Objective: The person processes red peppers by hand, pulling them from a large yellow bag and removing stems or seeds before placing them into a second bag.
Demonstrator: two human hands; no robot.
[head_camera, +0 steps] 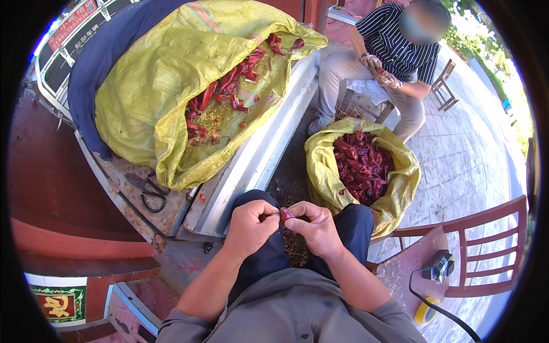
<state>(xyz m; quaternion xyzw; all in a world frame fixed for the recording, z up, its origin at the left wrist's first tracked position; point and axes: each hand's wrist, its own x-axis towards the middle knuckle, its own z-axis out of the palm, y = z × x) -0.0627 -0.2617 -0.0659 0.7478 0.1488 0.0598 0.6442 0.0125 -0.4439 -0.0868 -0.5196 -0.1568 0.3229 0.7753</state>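
Between my hands, above my lap, is a dried red chili pepper (285, 215). My right hand (315, 225) pinches it between thumb and fingers. The fingertips of my left hand (255, 225) are closed at its other end; whether they grip the stem there is too small to tell. Just beyond my right knee stands a yellow woven sack (319, 171) with its rim rolled down, holding many red chili peppers (364, 165). Up and to the left, a larger yellow woven sack (141, 90) lies open on its side, with red chili peppers (231, 81) and loose seeds spilling inside its mouth.
Black-handled scissors (153, 195) lie on a rusty metal surface beside the large sack. A seated person (396, 51) wearing gloves works across from me. At right are a wooden chair (489, 253), a black device (438, 266) with a cable, and a yellow tape roll (426, 311).
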